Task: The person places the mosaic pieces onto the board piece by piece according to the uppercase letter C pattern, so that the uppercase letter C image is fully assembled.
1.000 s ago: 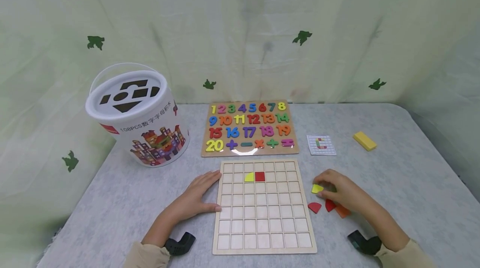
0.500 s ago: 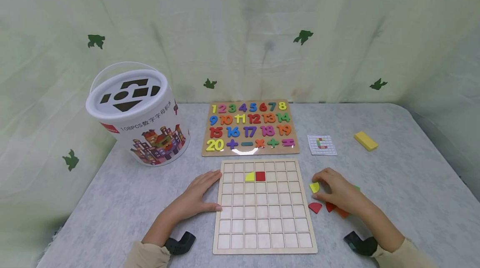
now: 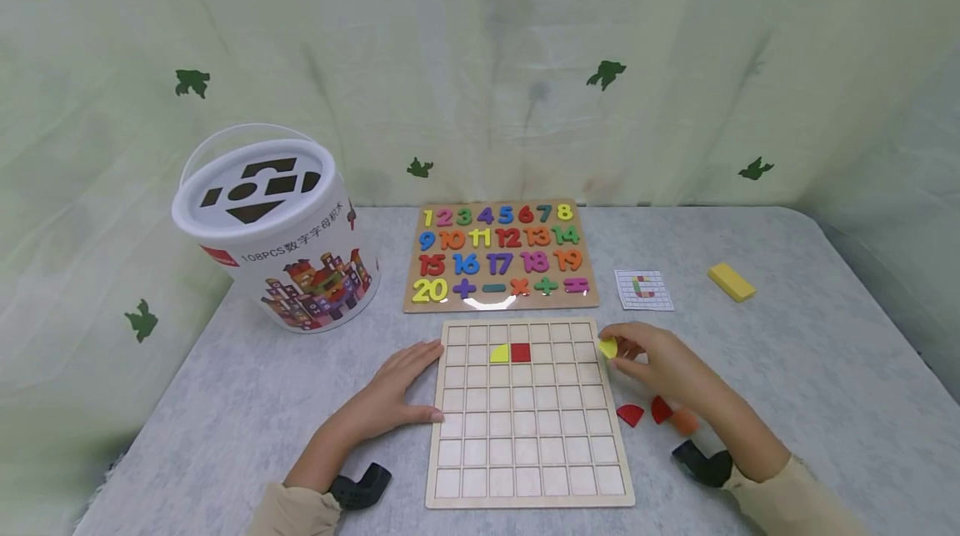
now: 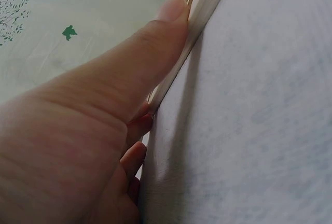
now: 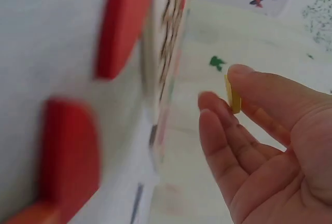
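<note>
A wooden grid board [image 3: 525,436] lies in front of me, holding a yellow quarter-circle piece [image 3: 499,353] and a red square [image 3: 521,353] side by side in its second row. My left hand [image 3: 393,396] rests at the board's left edge, thumb and fingers spread along it; the left wrist view shows the thumb [image 4: 155,37] against the rim. Between thumb and fingers, my right hand [image 3: 663,363] pinches another yellow quarter-circle piece [image 3: 608,348], raised at the board's upper right edge. In the right wrist view this yellow piece [image 5: 233,94] appears edge-on.
Two red quarter-circle pieces [image 3: 630,414] and an orange piece [image 3: 684,421] lie right of the board, near the right forearm. Farther back are a pattern card [image 3: 643,290], a yellow block [image 3: 731,282] and a number puzzle [image 3: 411,304]. A white bucket [image 3: 300,236] stands at left.
My right hand has carried the yellow piece up and left, from beside the loose pieces to the board's right edge. The left hand stays in place.
</note>
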Tool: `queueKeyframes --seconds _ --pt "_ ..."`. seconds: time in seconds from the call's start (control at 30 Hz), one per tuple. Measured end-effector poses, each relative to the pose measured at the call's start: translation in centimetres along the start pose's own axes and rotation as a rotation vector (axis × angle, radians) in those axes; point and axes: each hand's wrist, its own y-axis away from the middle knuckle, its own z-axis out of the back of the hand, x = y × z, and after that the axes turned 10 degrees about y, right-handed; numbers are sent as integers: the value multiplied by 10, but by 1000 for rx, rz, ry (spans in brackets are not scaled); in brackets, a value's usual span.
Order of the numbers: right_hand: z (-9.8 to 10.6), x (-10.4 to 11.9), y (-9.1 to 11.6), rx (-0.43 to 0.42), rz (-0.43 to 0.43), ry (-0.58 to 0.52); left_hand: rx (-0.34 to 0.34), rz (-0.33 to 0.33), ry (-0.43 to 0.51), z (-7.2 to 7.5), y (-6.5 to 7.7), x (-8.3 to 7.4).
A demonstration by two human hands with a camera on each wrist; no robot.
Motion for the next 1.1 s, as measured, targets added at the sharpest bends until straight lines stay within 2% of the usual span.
queueKeyframes --seconds 0.27,0.47,0.57,0.7,1.1 --pt "-10 24 -34 39 60 -233 -1 9 10 0 0 0" --pt "-28 26 -54 138 71 -356 -1 11 12 0 0 0" --pt "-34 25 -59 182 51 -348 -2 10 11 0 0 -1" --pt "-38 24 -62 207 23 -279 -2 18 11 1 0 -1" --pt "-42 21 -64 196 98 -143 -1 22 7 0 0 -1"
